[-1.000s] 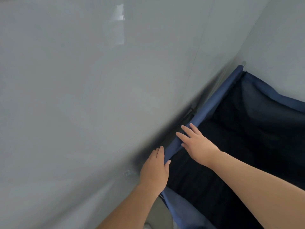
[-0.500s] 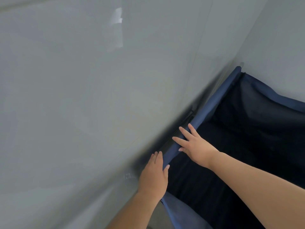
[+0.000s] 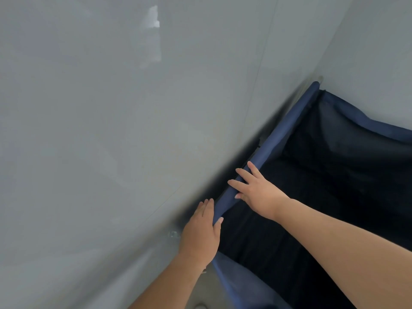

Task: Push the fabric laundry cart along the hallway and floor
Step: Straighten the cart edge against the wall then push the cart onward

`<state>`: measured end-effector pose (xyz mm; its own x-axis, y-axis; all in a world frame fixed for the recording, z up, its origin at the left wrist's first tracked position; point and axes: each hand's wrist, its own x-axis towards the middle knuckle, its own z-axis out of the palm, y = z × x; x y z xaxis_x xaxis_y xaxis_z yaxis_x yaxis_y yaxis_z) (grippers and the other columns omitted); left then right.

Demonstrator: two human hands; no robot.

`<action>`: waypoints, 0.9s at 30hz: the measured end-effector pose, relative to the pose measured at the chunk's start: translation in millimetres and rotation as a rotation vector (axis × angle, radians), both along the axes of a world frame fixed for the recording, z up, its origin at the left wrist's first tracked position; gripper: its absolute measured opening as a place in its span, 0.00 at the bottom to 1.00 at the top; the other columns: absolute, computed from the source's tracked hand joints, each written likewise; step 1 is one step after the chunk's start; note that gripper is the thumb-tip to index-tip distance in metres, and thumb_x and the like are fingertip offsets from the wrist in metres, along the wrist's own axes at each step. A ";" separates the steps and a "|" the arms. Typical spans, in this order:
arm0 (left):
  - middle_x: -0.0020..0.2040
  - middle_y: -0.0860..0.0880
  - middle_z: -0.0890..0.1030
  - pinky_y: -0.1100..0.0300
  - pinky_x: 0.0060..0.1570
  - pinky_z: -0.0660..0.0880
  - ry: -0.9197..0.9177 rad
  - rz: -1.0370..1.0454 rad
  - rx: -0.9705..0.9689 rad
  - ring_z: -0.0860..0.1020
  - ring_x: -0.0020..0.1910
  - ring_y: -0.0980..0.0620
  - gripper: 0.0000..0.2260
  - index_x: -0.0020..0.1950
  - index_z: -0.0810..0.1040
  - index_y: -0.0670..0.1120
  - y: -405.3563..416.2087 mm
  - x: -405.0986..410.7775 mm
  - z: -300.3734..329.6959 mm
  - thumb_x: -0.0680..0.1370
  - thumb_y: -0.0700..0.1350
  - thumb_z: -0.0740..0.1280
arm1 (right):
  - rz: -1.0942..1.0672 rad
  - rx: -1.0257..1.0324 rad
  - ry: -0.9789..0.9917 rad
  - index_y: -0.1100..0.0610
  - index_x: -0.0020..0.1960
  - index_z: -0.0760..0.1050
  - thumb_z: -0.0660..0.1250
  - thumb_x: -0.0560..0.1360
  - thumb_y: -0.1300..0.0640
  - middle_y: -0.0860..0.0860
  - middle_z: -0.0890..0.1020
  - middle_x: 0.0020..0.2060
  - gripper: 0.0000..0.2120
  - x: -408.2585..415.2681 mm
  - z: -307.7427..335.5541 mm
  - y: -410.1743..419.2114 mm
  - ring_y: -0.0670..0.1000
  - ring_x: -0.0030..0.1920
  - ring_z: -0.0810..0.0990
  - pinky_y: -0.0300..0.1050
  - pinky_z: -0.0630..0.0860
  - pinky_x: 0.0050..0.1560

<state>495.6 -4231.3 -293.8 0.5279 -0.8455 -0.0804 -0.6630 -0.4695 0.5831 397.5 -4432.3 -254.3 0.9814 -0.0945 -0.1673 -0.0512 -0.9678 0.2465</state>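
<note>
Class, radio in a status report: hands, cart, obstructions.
Left hand grips blue rim of laundry cart. Right hand rests on same rim, fingers straight. Cart interior dark, contents unclear. Grey floor ahead, nothing blocking seen.

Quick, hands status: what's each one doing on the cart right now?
Left hand: grips the cart rim, thumb on the inner side, fingers over the outer side.
Right hand: open, straight fingers resting on the same rim.

Legible markings: none found.
No text, label, brand, number or sign can be read on any surface in the head view.
</note>
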 end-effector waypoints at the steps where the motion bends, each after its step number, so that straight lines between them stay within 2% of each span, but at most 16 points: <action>1: 0.78 0.53 0.60 0.69 0.66 0.51 -0.010 -0.006 -0.003 0.54 0.77 0.57 0.25 0.79 0.55 0.48 0.1 1.5 0.2 0.83 0.55 0.53 | -0.001 0.009 -0.012 0.55 0.68 0.74 0.58 0.83 0.52 0.49 0.71 0.71 0.17 1.0 0.7 -0.4 0.62 0.75 0.61 0.63 0.39 0.74; 7: 0.78 0.52 0.60 0.71 0.66 0.47 -0.011 -0.047 0.000 0.52 0.77 0.57 0.25 0.78 0.55 0.47 1.0 6.2 3.5 0.83 0.54 0.53 | -0.001 0.027 -0.023 0.55 0.66 0.76 0.61 0.82 0.53 0.49 0.73 0.69 0.15 1.7 1.6 0.1 0.61 0.72 0.64 0.65 0.47 0.75; 10: 0.78 0.51 0.61 0.70 0.67 0.48 -0.014 -0.043 -0.004 0.54 0.77 0.56 0.25 0.78 0.57 0.47 0.3 8.3 6.0 0.83 0.54 0.54 | -0.012 0.028 -0.053 0.55 0.66 0.76 0.60 0.82 0.52 0.49 0.73 0.69 0.16 4.2 2.2 -0.6 0.61 0.73 0.64 0.64 0.44 0.74; 13: 0.76 0.49 0.65 0.65 0.69 0.53 -0.045 -0.050 -0.008 0.60 0.75 0.52 0.24 0.77 0.59 0.46 -1.9 11.3 8.9 0.83 0.52 0.56 | -0.019 0.038 -0.001 0.55 0.69 0.73 0.55 0.84 0.52 0.48 0.68 0.73 0.17 7.1 -0.2 -3.6 0.61 0.75 0.58 0.65 0.40 0.75; 15: 0.75 0.49 0.67 0.61 0.70 0.59 -0.067 -0.081 -0.017 0.64 0.74 0.50 0.23 0.78 0.59 0.47 -1.6 12.6 10.4 0.83 0.51 0.57 | -0.024 0.060 -0.033 0.55 0.68 0.74 0.58 0.83 0.52 0.48 0.70 0.71 0.17 6.6 3.5 -2.7 0.61 0.74 0.61 0.64 0.41 0.75; 18: 0.76 0.46 0.65 0.54 0.69 0.65 -0.149 -0.130 -0.008 0.65 0.73 0.47 0.24 0.78 0.59 0.47 -2.0 14.2 14.3 0.83 0.48 0.59 | 0.003 -0.018 -0.137 0.53 0.61 0.80 0.67 0.78 0.49 0.47 0.78 0.64 0.14 7.1 4.8 -3.1 0.59 0.69 0.71 0.62 0.51 0.73; 21: 0.72 0.43 0.71 0.50 0.62 0.74 -0.294 -0.187 -0.031 0.71 0.70 0.43 0.25 0.74 0.67 0.43 -3.4 15.3 17.1 0.78 0.44 0.68 | -0.002 0.043 -0.138 0.54 0.64 0.78 0.63 0.80 0.51 0.48 0.76 0.66 0.16 8.6 0.3 -5.5 0.61 0.71 0.69 0.63 0.48 0.73; 27: 0.72 0.45 0.71 0.51 0.65 0.71 -0.440 -0.240 -0.039 0.69 0.71 0.44 0.25 0.73 0.68 0.43 -4.3 21.7 12.4 0.77 0.44 0.69 | 0.008 0.025 -0.102 0.53 0.62 0.80 0.59 0.82 0.50 0.47 0.73 0.69 0.15 10.0 -4.3 -8.2 0.62 0.73 0.65 0.65 0.49 0.74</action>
